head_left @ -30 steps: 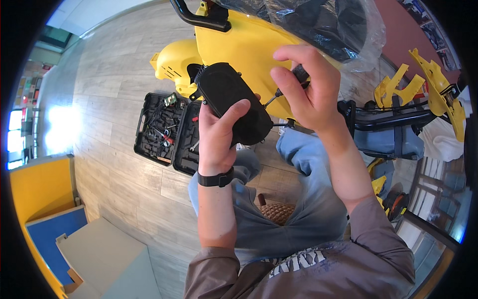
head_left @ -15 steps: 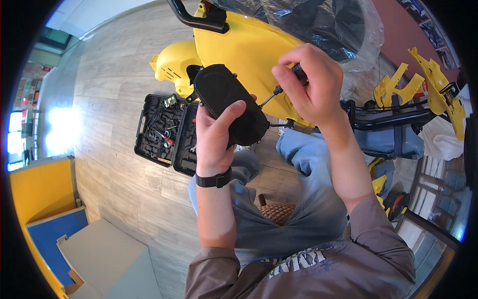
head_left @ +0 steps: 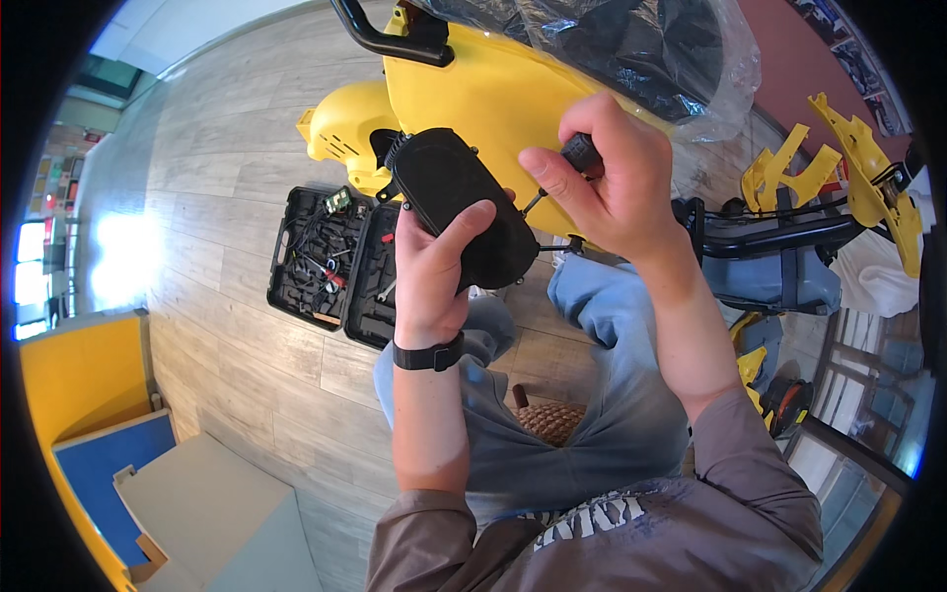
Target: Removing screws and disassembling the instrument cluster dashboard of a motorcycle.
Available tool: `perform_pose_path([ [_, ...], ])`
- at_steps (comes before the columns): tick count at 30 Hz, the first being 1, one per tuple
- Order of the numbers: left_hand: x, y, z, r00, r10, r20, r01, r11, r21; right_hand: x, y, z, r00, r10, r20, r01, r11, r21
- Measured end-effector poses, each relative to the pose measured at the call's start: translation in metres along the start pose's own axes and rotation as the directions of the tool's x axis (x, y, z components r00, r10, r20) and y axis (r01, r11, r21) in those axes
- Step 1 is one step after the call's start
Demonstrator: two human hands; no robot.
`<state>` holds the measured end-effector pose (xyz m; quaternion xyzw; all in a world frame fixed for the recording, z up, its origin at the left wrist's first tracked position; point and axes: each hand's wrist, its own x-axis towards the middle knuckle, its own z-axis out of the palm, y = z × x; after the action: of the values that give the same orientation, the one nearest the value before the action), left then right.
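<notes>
My left hand (head_left: 434, 261) is closed around a black oblong housing (head_left: 449, 173), its thumb across the front face. Small screw lugs stick out along the housing's rim. Curled around the black handle of a screwdriver (head_left: 581, 152), my right hand (head_left: 626, 187) has its index finger over the handle and its thumb extended beside it. The screwdriver's shaft points down and left to the housing's right edge; its tip is hidden there. Behind both hands lies a large yellow plastic body panel (head_left: 493, 84).
An open black tool case (head_left: 316, 259) holding loose tools lies on the wooden floor to the left. Black tubing (head_left: 395, 41) rises at the top. Clear plastic wrap (head_left: 691, 59) is at the upper right, with yellow brackets (head_left: 789, 168) below it. A grey box (head_left: 202, 508) stands lower left.
The housing and my left hand have shifted slightly right. My right hand has turned around the screwdriver handle, its thumb moving left and the handle showing more.
</notes>
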<state>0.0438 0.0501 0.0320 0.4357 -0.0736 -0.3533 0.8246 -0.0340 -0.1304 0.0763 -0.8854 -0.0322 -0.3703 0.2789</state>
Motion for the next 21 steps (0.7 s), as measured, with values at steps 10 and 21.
perform_pose_path([
  [10, -0.001, 0.004, 0.001, 1.0, -0.016, -0.006, 0.016, 1.0, -0.017, 0.004, 0.004, 0.009, 0.986, 0.081, -0.144, -0.024, 0.932, 0.363],
  [21, -0.001, 0.003, -0.003, 1.0, -0.021, -0.019, 0.021, 1.0, -0.006, 0.009, 0.013, 0.002, 0.967, -0.183, -0.18, 0.194, 0.98, 0.047],
])
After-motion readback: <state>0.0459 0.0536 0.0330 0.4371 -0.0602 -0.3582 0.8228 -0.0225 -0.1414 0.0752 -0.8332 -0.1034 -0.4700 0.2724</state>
